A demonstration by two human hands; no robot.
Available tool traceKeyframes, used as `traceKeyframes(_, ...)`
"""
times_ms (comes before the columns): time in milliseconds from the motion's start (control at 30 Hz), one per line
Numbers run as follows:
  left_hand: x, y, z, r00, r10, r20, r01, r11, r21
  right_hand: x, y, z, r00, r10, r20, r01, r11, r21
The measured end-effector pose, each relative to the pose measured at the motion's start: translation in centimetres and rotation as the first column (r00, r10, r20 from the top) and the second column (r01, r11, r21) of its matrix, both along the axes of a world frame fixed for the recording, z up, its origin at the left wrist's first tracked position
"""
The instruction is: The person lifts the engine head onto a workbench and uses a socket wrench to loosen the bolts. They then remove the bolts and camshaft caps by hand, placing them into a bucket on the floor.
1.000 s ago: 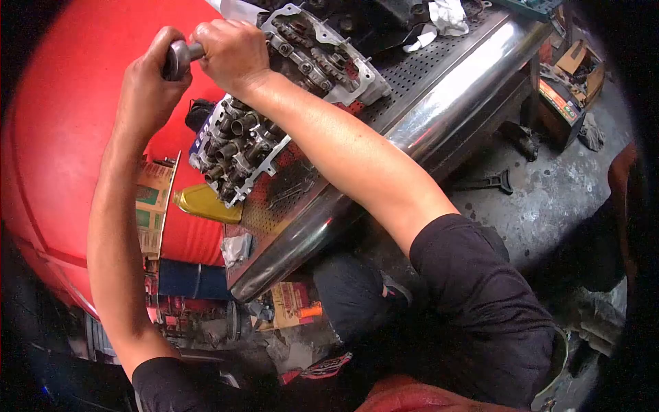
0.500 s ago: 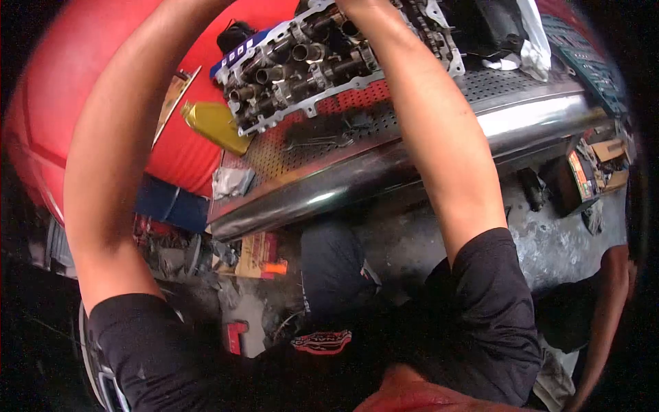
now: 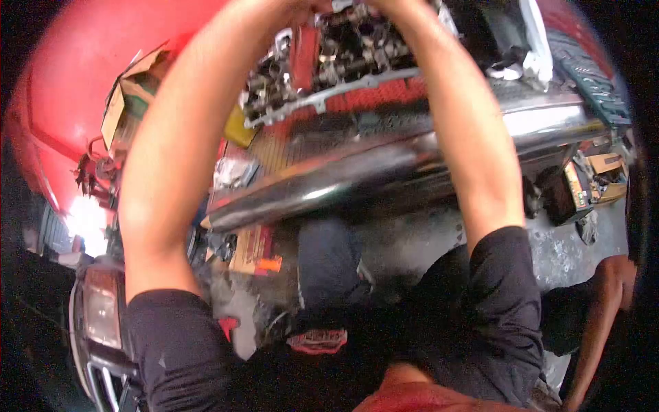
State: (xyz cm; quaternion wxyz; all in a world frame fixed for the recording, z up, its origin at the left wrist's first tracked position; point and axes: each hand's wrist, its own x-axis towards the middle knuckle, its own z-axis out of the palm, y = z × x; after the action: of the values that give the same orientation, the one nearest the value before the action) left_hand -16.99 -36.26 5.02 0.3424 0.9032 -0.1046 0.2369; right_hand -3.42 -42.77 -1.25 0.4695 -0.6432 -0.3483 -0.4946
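Observation:
A cylinder head (image 3: 320, 101) with exposed valve gear lies on a perforated metal bench (image 3: 480, 99). Both arms stretch over it. At the top edge, my left hand (image 3: 309, 5) is mostly cut off above the head's far side, its fingers blurred. Just below that hand, a flat red strip (image 3: 304, 58) overlaps the valve gear; I cannot tell whether the hand holds it. My right hand (image 3: 388, 4) is also at the top edge, over the right part of the head, with its fingers out of frame. A gold plastic bottle (image 3: 239, 129) lies at the head's left end, partly behind my left forearm.
A shiny rounded metal edge (image 3: 329, 189) runs along the bench's near side. White plastic (image 3: 537, 65) and a green tool tray (image 3: 590, 86) are at right. Left are a red car panel (image 3: 75, 82) and a cardboard box (image 3: 141, 72). Another person's arm (image 3: 600, 329) shows at lower right.
My left arm has swung right, bringing the hand over the cylinder head. The red strip now shows over the valve gear. My right arm has shifted slightly right, and the view has moved.

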Motion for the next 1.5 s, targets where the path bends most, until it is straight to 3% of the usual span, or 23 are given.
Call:
traceKeyframes(33,-0.6,-0.4,-0.1,0.998,-0.040,0.041,0.040,0.999,0.005,0.0,-0.3,-0.1,0.973,0.201,-0.116,-0.200,0.980,0.021)
traceKeyframes(67,-0.7,-0.7,0.4,0.999,0.006,-0.044,-0.004,0.999,0.046,2.3,1.5,-0.6,0.620,0.764,-0.176,-0.698,0.640,0.321)
traceKeyframes(100,-0.5,-0.1,0.1,0.986,-0.017,0.166,-0.006,0.990,0.138,4.9,2.6,0.0,0.035,0.999,-0.024,-0.822,0.043,0.568)
traceKeyframes(133,0.2,0.9,-0.8,0.926,-0.062,0.372,-0.023,0.975,0.220,1.9,0.8,-0.1,0.663,0.747,-0.037,-0.708,0.643,0.293)
traceKeyframes(167,0.0,1.4,-1.4,0.887,-0.065,0.457,-0.039,0.976,0.216,-2.4,-0.9,-0.6,0.974,0.173,0.146,-0.181,0.982,0.047)
traceKeyframes(267,-4.0,4.1,-4.3,0.848,0.026,0.529,-0.076,0.994,0.073,-7.4,-0.3,-0.6,0.984,0.176,0.034,-0.171,0.978,-0.122)
traceKeyframes(333,-7.6,6.2,-7.5,0.860,0.123,0.496,-0.017,0.977,-0.213,-9.3,0.2,-1.4,0.901,0.246,0.358,-0.235,0.969,-0.075)
traceKeyframes(400,-11.1,8.9,-10.3,0.865,0.174,0.470,0.077,0.881,-0.468,-10.2,-1.8,-0.5,0.980,0.166,0.113,-0.158,0.984,-0.077)
traceKeyframes(433,-12.7,10.7,-11.7,0.850,0.191,0.491,0.100,0.857,-0.506,-9.5,-3.7,0.0,0.968,0.057,-0.245,-0.096,0.984,-0.150)
traceKeyframes(500,-15.8,13.3,-13.8,0.871,0.243,0.426,0.105,0.756,-0.646,-6.9,-5.3,1.3,0.791,-0.161,-0.590,0.050,0.979,-0.200)
traceKeyframes(533,-17.2,14.6,-14.7,0.889,0.265,0.373,0.073,0.722,-0.688,0.6,-5.4,-1.3,0.773,-0.548,-0.320,0.393,0.809,-0.437)
traceKeyframes(567,-18.4,16.0,-15.6,0.898,0.265,0.351,0.067,0.707,-0.704,3.4,-6.3,-2.4,0.746,-0.628,-0.222,0.459,0.726,-0.512)
traceKeyframes(700,-22.1,19.1,-17.6,0.868,0.372,0.328,-0.038,0.709,-0.704,2.2,-6.6,-2.7,0.750,-0.622,-0.226,0.428,0.716,-0.551)
traceKeyframes(833,-23.8,22.2,-18.7,0.830,0.449,0.331,-0.081,0.684,-0.725,-3.8,-8.8,-2.7,0.709,-0.628,-0.320,0.205,0.618,-0.759)
traceKeyframes(867,-24.1,22.6,-18.6,0.836,0.459,0.302,-0.113,0.682,-0.723,-2.7,-9.7,-3.4,0.772,-0.558,-0.304,0.294,0.738,-0.607)
traceKeyframes(900,-24.4,22.9,-18.6,0.846,0.462,0.266,-0.148,0.683,-0.715,-0.9,-11.0,-2.1,0.690,-0.583,-0.429,0.279,0.761,-0.586)
traceKeyframes(1000,-23.0,24.3,-19.1,0.774,0.475,0.419,-0.325,0.865,-0.382,0.9,-9.1,-0.9,0.761,-0.554,-0.338,0.292,0.757,-0.584)
traceKeyframes(1100,-22.8,24.2,-18.9,0.800,0.424,0.425,-0.407,0.903,-0.136,2.7,-7.3,-1.3,0.709,-0.660,-0.250,0.350,0.637,-0.687)
traceKeyframes(1133,-22.5,24.3,-19.1,0.821,0.413,0.394,-0.392,0.910,-0.138,1.1,-6.8,-1.3,0.740,-0.663,-0.114,0.391,0.562,-0.729)
traceKeyframes(1233,-21.1,25.9,-19.0,0.870,0.214,0.444,-0.270,0.961,0.065,-0.3,-9.6,-4.1,0.805,-0.558,-0.203,0.262,0.641,-0.722)
traceKeyframes(1300,-19.9,26.9,-18.5,0.892,0.131,0.432,-0.248,0.942,0.227,-3.6,-9.2,-3.3,0.625,-0.715,-0.313,0.221,0.546,-0.808)
traceKeyframes(1400,-17.1,27.3,-17.9,0.934,0.030,0.357,-0.183,0.898,0.401,-1.8,-9.3,-2.0,0.655,-0.697,-0.292,0.419,0.657,-0.627)
traceKeyframes(1500,-14.4,27.8,-18.3,0.931,-0.002,0.366,-0.199,0.836,0.512,0.8,-7.9,-0.8,0.725,-0.600,-0.339,0.298,0.717,-0.631)
